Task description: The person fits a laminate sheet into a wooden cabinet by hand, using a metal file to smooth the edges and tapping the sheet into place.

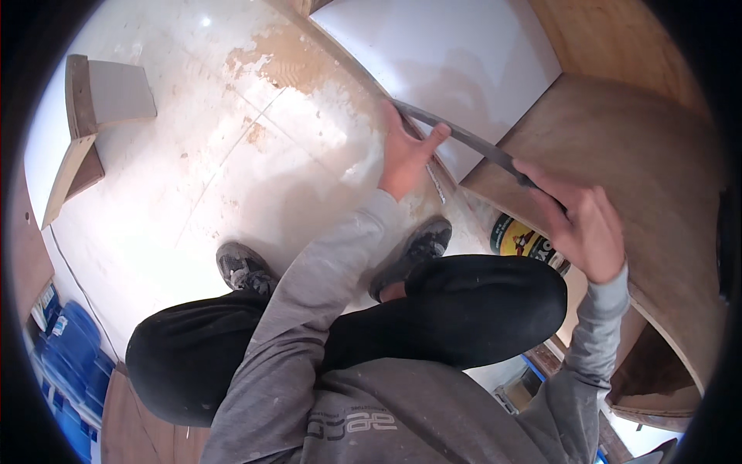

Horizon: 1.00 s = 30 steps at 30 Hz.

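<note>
A long, flat, dark grey metal file lies slantwise across the edge of a white-faced wooden panel. My right hand is closed around its near end, where a dark handle shows partly between the fingers. At the far end, my left hand grips the file's tip, with the thumb lying along its near side and the fingers partly hidden. Beneath the file, the panel's narrow edge runs down past my left hand.
A brown wooden board spans the right side, with a round yellow and green can under its edge. A small wooden piece stands on the pale, stained floor at far left. Blue plastic items sit at lower left, beside a cable.
</note>
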Each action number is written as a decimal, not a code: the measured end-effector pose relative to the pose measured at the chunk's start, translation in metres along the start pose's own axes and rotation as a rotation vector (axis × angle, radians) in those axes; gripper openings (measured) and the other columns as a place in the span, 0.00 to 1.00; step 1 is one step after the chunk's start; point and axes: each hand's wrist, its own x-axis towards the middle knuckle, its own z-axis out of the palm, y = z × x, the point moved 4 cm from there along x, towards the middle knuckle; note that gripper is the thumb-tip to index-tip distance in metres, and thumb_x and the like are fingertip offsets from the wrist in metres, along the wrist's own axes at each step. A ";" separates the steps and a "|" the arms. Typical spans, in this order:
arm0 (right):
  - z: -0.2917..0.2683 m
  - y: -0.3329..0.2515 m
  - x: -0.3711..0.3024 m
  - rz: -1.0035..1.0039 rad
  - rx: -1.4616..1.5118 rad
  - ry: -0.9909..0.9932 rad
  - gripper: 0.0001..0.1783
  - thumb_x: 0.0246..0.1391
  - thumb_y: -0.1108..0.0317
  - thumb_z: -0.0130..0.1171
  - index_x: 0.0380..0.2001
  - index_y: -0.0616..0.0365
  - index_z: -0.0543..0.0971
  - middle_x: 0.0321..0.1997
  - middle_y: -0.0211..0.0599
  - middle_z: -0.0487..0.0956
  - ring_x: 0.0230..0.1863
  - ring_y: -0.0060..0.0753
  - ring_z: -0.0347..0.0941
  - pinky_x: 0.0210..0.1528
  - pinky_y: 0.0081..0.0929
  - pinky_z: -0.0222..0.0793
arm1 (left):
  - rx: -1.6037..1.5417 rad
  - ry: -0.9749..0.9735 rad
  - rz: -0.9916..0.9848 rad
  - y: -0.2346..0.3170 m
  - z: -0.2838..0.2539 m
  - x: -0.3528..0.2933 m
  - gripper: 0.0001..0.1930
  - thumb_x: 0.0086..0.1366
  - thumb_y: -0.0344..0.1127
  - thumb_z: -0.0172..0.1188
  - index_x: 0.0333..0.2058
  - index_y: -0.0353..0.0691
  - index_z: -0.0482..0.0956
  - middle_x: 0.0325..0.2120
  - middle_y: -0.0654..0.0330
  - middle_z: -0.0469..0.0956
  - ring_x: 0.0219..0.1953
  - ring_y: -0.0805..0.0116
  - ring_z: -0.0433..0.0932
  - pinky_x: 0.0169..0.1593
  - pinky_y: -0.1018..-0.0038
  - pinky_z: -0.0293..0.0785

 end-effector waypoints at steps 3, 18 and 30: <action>0.021 0.013 0.003 -0.085 -0.029 0.097 0.23 0.60 0.76 0.68 0.57 0.45 0.91 0.42 0.49 0.89 0.37 0.58 0.84 0.44 0.42 0.81 | -0.088 -0.116 -0.018 -0.006 -0.007 0.005 0.73 0.63 0.54 0.83 0.81 0.19 0.33 0.83 0.32 0.42 0.84 0.45 0.50 0.84 0.61 0.50; 0.013 0.006 -0.003 -0.088 0.037 0.061 0.26 0.59 0.74 0.68 0.60 0.44 0.89 0.40 0.50 0.88 0.36 0.59 0.83 0.39 0.46 0.78 | -0.091 -0.099 0.021 -0.006 -0.002 -0.004 0.69 0.67 0.52 0.81 0.80 0.18 0.34 0.82 0.31 0.46 0.86 0.46 0.45 0.85 0.62 0.46; 0.004 0.005 -0.012 0.023 -0.021 0.040 0.24 0.59 0.73 0.69 0.58 0.43 0.91 0.46 0.45 0.90 0.44 0.49 0.84 0.48 0.43 0.80 | 0.041 -0.067 0.021 -0.006 0.000 -0.007 0.72 0.66 0.57 0.80 0.80 0.19 0.31 0.83 0.30 0.43 0.86 0.46 0.42 0.86 0.61 0.43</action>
